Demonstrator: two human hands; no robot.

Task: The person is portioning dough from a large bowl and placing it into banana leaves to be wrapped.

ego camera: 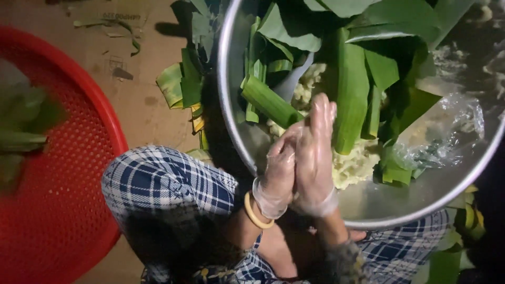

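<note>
Fingers (321, 126) of both gloved hands press flat together, palm to palm, with nothing visibly gripped, above the rolled banana-leaf packet (271, 102) lying in the metal basin (231, 131) beside pale filling (355, 165). Keeping the palms even would help shape anything between them.

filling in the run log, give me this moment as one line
left hand: gloved, pressed to right | right hand: gloved, palms together | metal bowl: leaf strips, pale mash | red basket: beside
</note>
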